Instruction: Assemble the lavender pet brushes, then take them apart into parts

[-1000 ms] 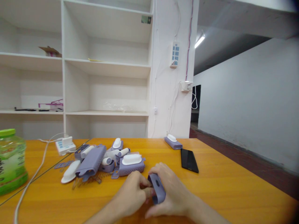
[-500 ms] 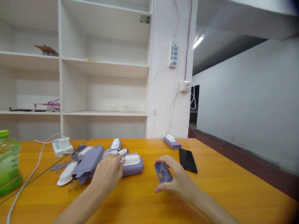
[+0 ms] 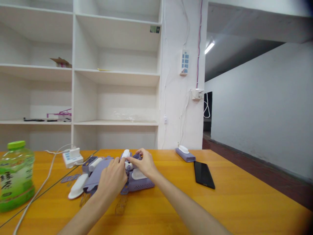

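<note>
Parts pile (image 3: 107, 171) on counter (image 3: 220, 209): unsorted. Left hand (image 3: 112, 178) and right hand (image 3: 144, 163) meet over it, pinching a white piece (image 3: 125, 154). One assembled unit (image 3: 185, 154) set apart; most remain loose.

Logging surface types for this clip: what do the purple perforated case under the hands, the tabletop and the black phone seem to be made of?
Purple perforated case: looks like matte moulded plastic, with even colour, rounded edges and rows of small holes. Tabletop: orange wood-look surface, probably laminate or varnished wood, with faint grain and a soft sheen. Black phone: apparently a glossy glass face, flat and mirror-dark.
</note>
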Demonstrator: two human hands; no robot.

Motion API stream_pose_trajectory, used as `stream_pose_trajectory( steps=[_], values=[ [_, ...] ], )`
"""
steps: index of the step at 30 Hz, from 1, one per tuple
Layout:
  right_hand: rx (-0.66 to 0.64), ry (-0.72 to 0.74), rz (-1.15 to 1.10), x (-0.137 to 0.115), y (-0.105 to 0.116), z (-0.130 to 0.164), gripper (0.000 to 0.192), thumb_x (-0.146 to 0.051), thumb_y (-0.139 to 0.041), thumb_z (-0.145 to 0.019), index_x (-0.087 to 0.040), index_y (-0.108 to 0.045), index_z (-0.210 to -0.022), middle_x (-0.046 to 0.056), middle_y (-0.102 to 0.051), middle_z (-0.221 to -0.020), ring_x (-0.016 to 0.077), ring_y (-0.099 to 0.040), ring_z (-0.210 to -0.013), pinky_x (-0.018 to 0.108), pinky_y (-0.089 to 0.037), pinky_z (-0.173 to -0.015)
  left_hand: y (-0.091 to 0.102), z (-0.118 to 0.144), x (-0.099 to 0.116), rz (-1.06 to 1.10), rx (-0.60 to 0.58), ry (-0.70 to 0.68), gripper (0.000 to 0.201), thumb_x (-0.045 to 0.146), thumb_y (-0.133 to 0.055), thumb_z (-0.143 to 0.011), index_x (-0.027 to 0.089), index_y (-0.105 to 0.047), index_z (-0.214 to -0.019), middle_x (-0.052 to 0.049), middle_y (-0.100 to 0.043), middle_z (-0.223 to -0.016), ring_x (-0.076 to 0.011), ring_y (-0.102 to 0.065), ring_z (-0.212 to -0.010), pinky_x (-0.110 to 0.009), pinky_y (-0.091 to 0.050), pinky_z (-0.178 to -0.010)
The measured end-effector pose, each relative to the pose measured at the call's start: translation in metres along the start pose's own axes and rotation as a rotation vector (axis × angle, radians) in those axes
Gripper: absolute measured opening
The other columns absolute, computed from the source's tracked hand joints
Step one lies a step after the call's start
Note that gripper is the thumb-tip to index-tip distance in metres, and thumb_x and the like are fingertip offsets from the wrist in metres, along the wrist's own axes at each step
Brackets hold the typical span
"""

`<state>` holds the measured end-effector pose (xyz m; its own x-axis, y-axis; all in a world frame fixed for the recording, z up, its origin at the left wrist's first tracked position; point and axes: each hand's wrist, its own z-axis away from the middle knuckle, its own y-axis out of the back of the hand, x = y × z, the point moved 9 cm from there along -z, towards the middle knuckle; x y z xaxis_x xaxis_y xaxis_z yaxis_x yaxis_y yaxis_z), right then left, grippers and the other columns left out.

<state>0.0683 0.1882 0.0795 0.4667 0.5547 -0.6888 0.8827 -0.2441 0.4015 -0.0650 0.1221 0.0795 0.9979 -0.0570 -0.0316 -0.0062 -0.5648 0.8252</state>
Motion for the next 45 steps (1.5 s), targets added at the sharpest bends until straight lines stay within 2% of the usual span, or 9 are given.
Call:
stream_pose_trajectory(
  steps=[6, 11, 17, 23, 27, 32, 38, 41, 45],
  values=[
    [-0.091, 0.101, 0.058, -0.017, -0.036, 0.0, 0.039, -0.053, -0.071, -0.087, -0.019, -0.067, -0.106, 0.006, -0.073, -0.101, 0.0232, -0.067, -0.097, 0.032, -0.05, -0.084, -0.003, 0.001, -0.01, -0.064, 0.007, 0.048, 0.027, 0.003, -0.039, -0.089, 0.011, -0.062, -0.103, -0.015, -0.069, -0.097, -0.0309, -0.067, -0.097, -0.032, -0.048, -0.069],
    [-0.17, 0.199, 0.166, -0.033, -0.007, 0.005, 0.037, -0.046, -0.067, -0.091, -0.024, -0.063, -0.121, 0.004, -0.07, -0.119, 0.0207, -0.063, -0.114, 0.029, -0.046, -0.097, 0.011, 0.0, -0.002, -0.044, 0.097, -0.008, 0.031, 0.005, -0.038, -0.092, 0.012, -0.057, -0.116, -0.015, -0.066, -0.107, -0.0298, -0.063, -0.105, -0.037, -0.047, -0.086],
    [-0.084, -0.005, 0.418, 0.0, 0.043, 0.037, 0.04, -0.042, -0.059, -0.091, -0.014, -0.061, -0.121, 0.02, -0.065, -0.12, 0.0367, -0.059, -0.117, 0.051, -0.043, -0.098, 0.002, 0.013, 0.038, 0.268, 0.145, -0.28, 0.029, 0.016, -0.041, -0.098, 0.017, -0.052, -0.125, -0.013, -0.065, -0.121, -0.0281, -0.06, -0.113, -0.039, -0.044, -0.097],
    [-0.051, -0.148, 0.547, 0.013, 0.017, 0.052, 0.077, -0.07, -0.059, -0.081, -0.012, -0.056, -0.132, 0.027, -0.06, -0.127, 0.0482, -0.052, -0.122, 0.065, -0.038, -0.096, -0.002, 0.01, 0.03, 0.31, 0.134, -0.239, 0.036, 0.006, -0.037, -0.094, 0.017, -0.052, -0.125, -0.013, -0.066, -0.118, -0.0265, -0.062, -0.108, -0.039, -0.045, -0.094],
    [-0.077, -0.187, 0.557, 0.025, 0.01, 0.05, 0.06, -0.064, -0.063, -0.08, -0.014, -0.066, -0.113, 0.023, -0.067, -0.113, 0.0445, -0.061, -0.109, 0.059, -0.045, -0.089, -0.004, 0.014, 0.034, 0.303, 0.116, -0.255, 0.029, 0.015, -0.042, -0.096, 0.018, -0.055, -0.122, -0.012, -0.067, -0.116, -0.0278, -0.061, -0.107, -0.041, -0.044, -0.094],
    [-0.111, -0.101, 0.534, 0.042, 0.052, 0.066, 0.036, -0.051, -0.061, -0.085, -0.019, -0.067, -0.099, 0.015, -0.067, -0.108, 0.0346, -0.063, -0.103, 0.049, -0.048, -0.09, -0.024, 0.031, 0.049, 0.081, 0.077, -0.222, 0.033, 0.017, -0.046, -0.093, 0.016, -0.061, -0.123, -0.014, -0.065, -0.112, -0.0324, -0.058, -0.105, -0.045, -0.04, -0.089],
    [-0.183, 0.043, 0.407, 0.051, 0.102, 0.092, 0.034, -0.043, -0.067, -0.086, -0.022, -0.063, -0.112, 0.006, -0.063, -0.111, 0.0226, -0.063, -0.102, 0.033, -0.048, -0.093, -0.025, 0.03, 0.06, -0.131, 0.111, -0.291, 0.035, 0.009, -0.044, -0.093, 0.018, -0.065, -0.119, -0.016, -0.065, -0.115, -0.0351, -0.054, -0.108, -0.049, -0.037, -0.091],
    [-0.15, 0.076, 0.325, 0.056, 0.111, 0.097, 0.04, -0.043, -0.069, -0.086, -0.021, -0.06, -0.118, 0.007, -0.06, -0.113, 0.024, -0.061, -0.105, 0.036, -0.047, -0.095, -0.016, 0.035, 0.072, -0.066, 0.135, -0.394, 0.037, 0.009, -0.043, -0.095, 0.019, -0.063, -0.124, -0.016, -0.063, -0.125, -0.0344, -0.053, -0.114, -0.051, -0.036, -0.097],
    [-0.105, 0.077, 0.294, 0.063, 0.115, 0.097, 0.034, -0.037, -0.067, -0.088, -0.019, -0.06, -0.116, 0.007, -0.06, -0.11, 0.024, -0.06, -0.103, 0.037, -0.047, -0.095, -0.014, 0.053, 0.101, 0.124, 0.102, -0.624, 0.034, 0.033, -0.046, -0.102, 0.025, -0.056, -0.134, -0.012, -0.059, -0.138, -0.0317, -0.048, -0.129, -0.054, -0.029, -0.11]
  ],
)
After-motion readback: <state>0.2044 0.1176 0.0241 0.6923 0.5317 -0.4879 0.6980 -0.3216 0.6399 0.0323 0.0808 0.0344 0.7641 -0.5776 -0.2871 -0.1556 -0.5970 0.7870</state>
